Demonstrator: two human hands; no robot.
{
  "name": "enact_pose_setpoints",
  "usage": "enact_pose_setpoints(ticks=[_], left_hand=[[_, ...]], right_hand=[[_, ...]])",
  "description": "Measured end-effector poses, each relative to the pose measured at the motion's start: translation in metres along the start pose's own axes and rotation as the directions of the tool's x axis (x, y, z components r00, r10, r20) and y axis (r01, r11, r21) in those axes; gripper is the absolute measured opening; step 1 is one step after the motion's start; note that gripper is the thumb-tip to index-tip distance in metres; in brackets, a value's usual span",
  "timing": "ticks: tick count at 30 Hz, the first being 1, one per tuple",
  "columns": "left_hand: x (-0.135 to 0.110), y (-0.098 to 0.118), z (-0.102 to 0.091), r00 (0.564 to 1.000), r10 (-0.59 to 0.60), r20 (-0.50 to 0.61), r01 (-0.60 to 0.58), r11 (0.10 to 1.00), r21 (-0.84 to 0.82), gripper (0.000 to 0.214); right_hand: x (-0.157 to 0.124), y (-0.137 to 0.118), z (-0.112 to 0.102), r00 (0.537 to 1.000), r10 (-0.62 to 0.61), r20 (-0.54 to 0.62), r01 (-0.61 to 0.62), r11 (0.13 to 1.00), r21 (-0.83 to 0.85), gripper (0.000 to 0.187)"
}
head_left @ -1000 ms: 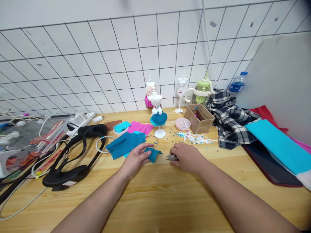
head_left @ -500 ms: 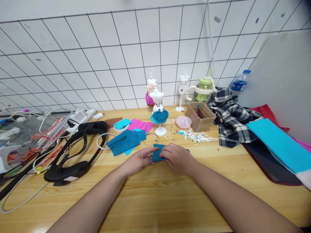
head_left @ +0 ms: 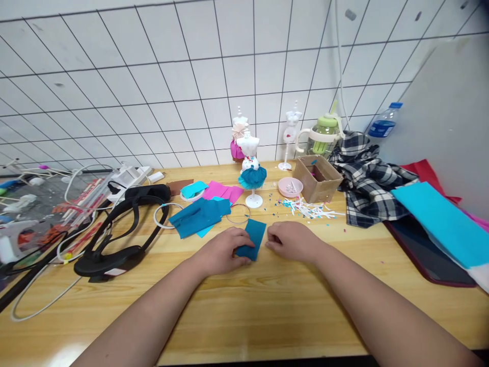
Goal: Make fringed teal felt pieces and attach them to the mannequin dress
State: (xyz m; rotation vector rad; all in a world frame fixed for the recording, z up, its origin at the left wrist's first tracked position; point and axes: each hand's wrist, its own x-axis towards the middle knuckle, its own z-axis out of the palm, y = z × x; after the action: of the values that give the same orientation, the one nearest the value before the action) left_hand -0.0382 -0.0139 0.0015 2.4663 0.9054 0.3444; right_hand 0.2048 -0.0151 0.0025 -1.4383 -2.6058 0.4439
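Note:
A small teal rectangle of crepe paper (head_left: 257, 234) lies tilted on the wooden table, its left part under the fingers of my left hand (head_left: 223, 251). Those fingers hold the paper along its left and lower edges. Just right of the paper, apart from it, is my right hand (head_left: 292, 241), fingers curled in; whatever may be inside them is hidden. Behind the paper stands a small white dress form (head_left: 249, 145) wearing a ruffled teal skirt (head_left: 252, 177). A larger teal paper sheet (head_left: 198, 216) lies to the left, beside a thin ring (head_left: 239, 214).
At the back right are a pink dish (head_left: 284, 189), white paper strips (head_left: 311, 209), a cardboard box (head_left: 319, 186) and a plaid cloth (head_left: 369, 186). A black headset (head_left: 110, 260) with cables lies left. Two more dress forms stand near the tiled wall.
The teal paper was between both hands and now lies flatter and shows more of its surface. My right hand has come off it to the right; my left hand has turned palm down.

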Motion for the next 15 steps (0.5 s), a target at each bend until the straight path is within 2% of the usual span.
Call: enact_pose_setpoints(ticks=[2, 4, 7, 9, 10, 13, 15], left_hand=[[0.001, 0.000, 0.003, 1.000, -0.030, 0.004, 0.030, 1.000, 0.005, 0.023], [0.002, -0.001, 0.005, 0.999, -0.038, -0.009, 0.038, 0.999, 0.002, 0.018], [0.003, -0.001, 0.007, 0.999, -0.011, -0.035, 0.010, 1.000, -0.021, 0.015], [0.003, 0.000, 0.007, 1.000, 0.001, -0.031, -0.002, 0.999, -0.052, 0.016], [0.003, -0.001, 0.007, 1.000, 0.003, -0.022, -0.004, 0.998, -0.068, 0.021], [0.002, -0.001, 0.006, 1.000, 0.007, -0.008, -0.007, 0.996, -0.087, 0.033], [0.002, -0.002, 0.005, 1.000, 0.022, -0.007, -0.023, 0.998, -0.058, 0.026]], right_hand=[[-0.001, 0.003, -0.003, 0.996, 0.089, 0.019, -0.087, 0.993, -0.085, 0.018], [-0.002, 0.002, -0.006, 0.994, 0.105, -0.008, -0.105, 0.987, -0.123, 0.017], [-0.003, -0.009, -0.004, 0.998, -0.034, -0.056, 0.031, 0.998, -0.046, 0.011], [-0.002, -0.016, 0.002, 0.985, -0.167, -0.036, 0.169, 0.985, 0.043, 0.018], [-0.002, -0.019, 0.006, 0.980, -0.198, -0.021, 0.199, 0.977, 0.072, 0.021], [0.001, -0.020, 0.015, 0.980, -0.199, 0.003, 0.198, 0.974, 0.110, 0.019], [0.003, -0.018, 0.017, 0.983, -0.182, 0.008, 0.180, 0.978, 0.108, 0.015]])
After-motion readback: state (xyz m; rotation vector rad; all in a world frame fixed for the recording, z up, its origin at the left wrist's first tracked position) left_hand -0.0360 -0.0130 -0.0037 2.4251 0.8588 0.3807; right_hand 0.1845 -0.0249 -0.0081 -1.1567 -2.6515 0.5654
